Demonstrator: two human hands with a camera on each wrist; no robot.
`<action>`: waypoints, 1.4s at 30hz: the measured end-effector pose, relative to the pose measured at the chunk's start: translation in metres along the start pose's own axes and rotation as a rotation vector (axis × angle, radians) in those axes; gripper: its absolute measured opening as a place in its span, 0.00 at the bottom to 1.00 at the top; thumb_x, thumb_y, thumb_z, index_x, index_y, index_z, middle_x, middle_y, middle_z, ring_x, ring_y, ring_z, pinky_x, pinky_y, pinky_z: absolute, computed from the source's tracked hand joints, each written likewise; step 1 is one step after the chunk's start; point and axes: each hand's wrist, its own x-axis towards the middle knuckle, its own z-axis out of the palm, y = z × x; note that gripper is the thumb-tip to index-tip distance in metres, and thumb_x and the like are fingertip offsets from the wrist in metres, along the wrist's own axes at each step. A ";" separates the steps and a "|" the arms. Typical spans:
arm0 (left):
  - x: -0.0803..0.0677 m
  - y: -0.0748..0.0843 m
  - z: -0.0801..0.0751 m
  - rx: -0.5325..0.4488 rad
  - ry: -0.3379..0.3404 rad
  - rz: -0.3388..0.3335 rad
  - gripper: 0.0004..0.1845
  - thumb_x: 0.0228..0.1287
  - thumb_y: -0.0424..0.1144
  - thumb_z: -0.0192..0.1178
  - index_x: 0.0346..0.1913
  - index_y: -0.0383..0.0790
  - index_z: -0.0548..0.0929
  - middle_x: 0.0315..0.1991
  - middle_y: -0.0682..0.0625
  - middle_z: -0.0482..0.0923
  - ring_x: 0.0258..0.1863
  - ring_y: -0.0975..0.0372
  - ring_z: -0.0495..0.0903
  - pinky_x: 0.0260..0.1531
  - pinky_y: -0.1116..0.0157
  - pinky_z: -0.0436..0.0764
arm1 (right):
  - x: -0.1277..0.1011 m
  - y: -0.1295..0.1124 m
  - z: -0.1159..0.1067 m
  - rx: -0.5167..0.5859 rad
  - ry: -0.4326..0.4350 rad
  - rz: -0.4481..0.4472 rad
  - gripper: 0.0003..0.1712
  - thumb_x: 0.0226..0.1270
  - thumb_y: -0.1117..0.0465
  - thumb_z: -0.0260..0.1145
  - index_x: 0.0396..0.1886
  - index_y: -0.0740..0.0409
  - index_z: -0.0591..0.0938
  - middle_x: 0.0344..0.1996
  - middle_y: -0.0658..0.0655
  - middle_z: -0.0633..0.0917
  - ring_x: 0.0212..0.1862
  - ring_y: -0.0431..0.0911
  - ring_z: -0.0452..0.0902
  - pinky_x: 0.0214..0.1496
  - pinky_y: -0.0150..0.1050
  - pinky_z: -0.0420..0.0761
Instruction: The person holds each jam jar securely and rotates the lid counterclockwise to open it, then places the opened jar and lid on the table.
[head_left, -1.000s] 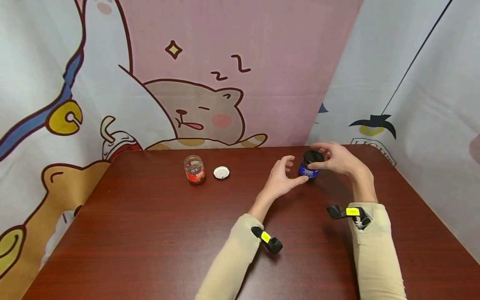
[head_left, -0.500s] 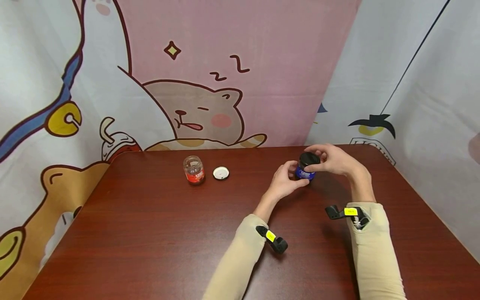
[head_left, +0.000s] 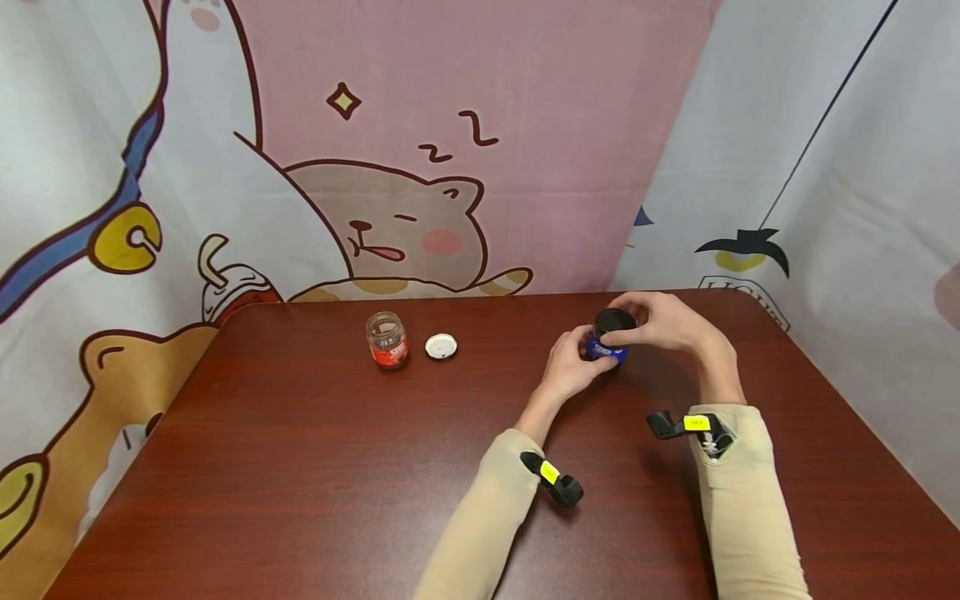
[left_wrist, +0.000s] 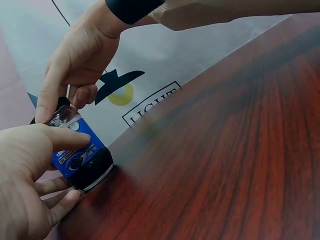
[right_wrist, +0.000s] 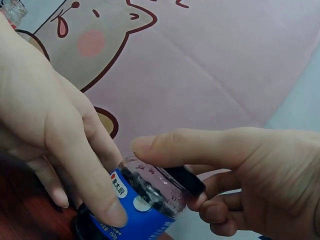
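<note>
A glass jar (right_wrist: 142, 205) with a blue label and dark contents stands on the table at the right, under my hands. My left hand (head_left: 566, 367) grips it round the label, thumb on the near side. The black lid (right_wrist: 186, 179) at the jar's top is pinched between the thumb and fingers of my right hand (head_left: 671, 321). Whether the lid sits loose or tight cannot be told. In the left wrist view the jar's base (left_wrist: 92, 170) touches the tabletop.
To the left stands an uncapped glass jar (head_left: 388, 343) with a red label. A white lid (head_left: 441, 347) lies beside it. The brown table (head_left: 337, 467) meets a printed cloth backdrop (head_left: 570, 167) at its far edge.
My left hand has come in from the left and closed round the blue-labelled jar. The jar and my right hand have shifted slightly left and nearer.
</note>
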 end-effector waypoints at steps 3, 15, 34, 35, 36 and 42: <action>0.000 0.000 0.000 0.000 -0.001 -0.008 0.32 0.59 0.46 0.73 0.65 0.43 0.77 0.53 0.50 0.77 0.52 0.57 0.76 0.52 0.67 0.75 | 0.001 0.001 0.002 0.005 0.016 0.004 0.34 0.54 0.38 0.78 0.54 0.54 0.83 0.41 0.54 0.85 0.42 0.50 0.77 0.46 0.48 0.76; -0.001 0.001 0.003 -0.048 0.027 -0.001 0.32 0.59 0.51 0.73 0.65 0.45 0.77 0.54 0.53 0.75 0.52 0.59 0.75 0.51 0.65 0.75 | 0.001 -0.001 0.004 0.049 0.093 -0.019 0.32 0.52 0.43 0.80 0.51 0.56 0.84 0.32 0.54 0.84 0.34 0.50 0.76 0.37 0.44 0.76; -0.002 0.021 -0.004 0.020 0.194 0.177 0.32 0.57 0.50 0.74 0.62 0.42 0.76 0.53 0.49 0.76 0.54 0.60 0.73 0.55 0.64 0.73 | 0.002 -0.023 -0.001 0.141 0.310 -0.122 0.25 0.53 0.50 0.81 0.48 0.57 0.86 0.27 0.55 0.82 0.28 0.49 0.73 0.27 0.37 0.72; -0.002 0.023 -0.004 0.030 0.202 0.179 0.32 0.57 0.50 0.74 0.62 0.41 0.76 0.53 0.49 0.76 0.54 0.60 0.73 0.55 0.64 0.73 | 0.002 -0.025 -0.001 0.155 0.319 -0.128 0.25 0.53 0.51 0.81 0.47 0.56 0.86 0.28 0.55 0.83 0.28 0.49 0.73 0.27 0.37 0.73; -0.003 0.025 -0.005 0.039 0.209 0.182 0.32 0.57 0.50 0.74 0.61 0.41 0.76 0.53 0.48 0.76 0.54 0.60 0.73 0.55 0.64 0.73 | 0.002 -0.027 -0.001 0.170 0.329 -0.131 0.24 0.52 0.52 0.82 0.47 0.56 0.86 0.28 0.55 0.83 0.27 0.49 0.74 0.26 0.36 0.73; -0.005 0.033 -0.011 0.088 0.271 0.237 0.33 0.56 0.52 0.75 0.59 0.39 0.77 0.53 0.47 0.76 0.54 0.58 0.73 0.54 0.64 0.73 | -0.001 -0.041 -0.002 0.232 0.396 -0.179 0.23 0.51 0.57 0.82 0.46 0.57 0.86 0.31 0.55 0.85 0.27 0.47 0.77 0.28 0.33 0.75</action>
